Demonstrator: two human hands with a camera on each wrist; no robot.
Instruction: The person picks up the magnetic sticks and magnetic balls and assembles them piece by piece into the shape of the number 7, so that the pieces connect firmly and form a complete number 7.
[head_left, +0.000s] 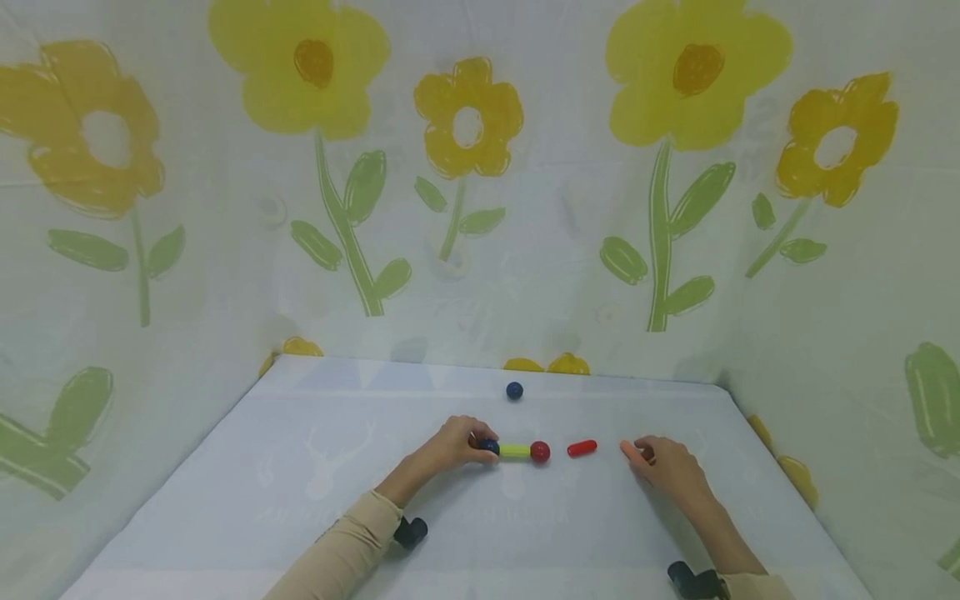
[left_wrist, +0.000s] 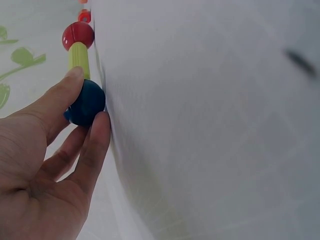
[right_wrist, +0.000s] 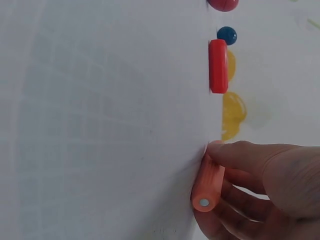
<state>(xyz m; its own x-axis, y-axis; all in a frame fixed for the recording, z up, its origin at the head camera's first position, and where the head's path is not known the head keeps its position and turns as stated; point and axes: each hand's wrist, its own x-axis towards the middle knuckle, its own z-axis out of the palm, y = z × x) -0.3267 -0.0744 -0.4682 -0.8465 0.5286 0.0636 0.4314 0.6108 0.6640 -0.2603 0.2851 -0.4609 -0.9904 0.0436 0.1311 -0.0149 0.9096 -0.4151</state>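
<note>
My left hand (head_left: 459, 442) pinches a blue ball (left_wrist: 87, 103) between thumb and fingertips. That ball forms one end of a joined piece: a ribbed yellow-green rod (head_left: 515, 452) runs from it to a red ball (head_left: 540, 452). Farther right, a red rod (head_left: 582, 448) lies by itself on the table. My right hand (head_left: 675, 468) grips an orange rod (right_wrist: 210, 177) low at the tabletop; a silvery round spot shows in the rod's end. Beyond the joined piece sits another blue ball (head_left: 514, 391), apart from both hands.
The white table (head_left: 315, 533) is enclosed at the back and sides by hanging cloth (head_left: 510, 292) printed with yellow flowers. Black devices (head_left: 410, 532) are worn at both wrists.
</note>
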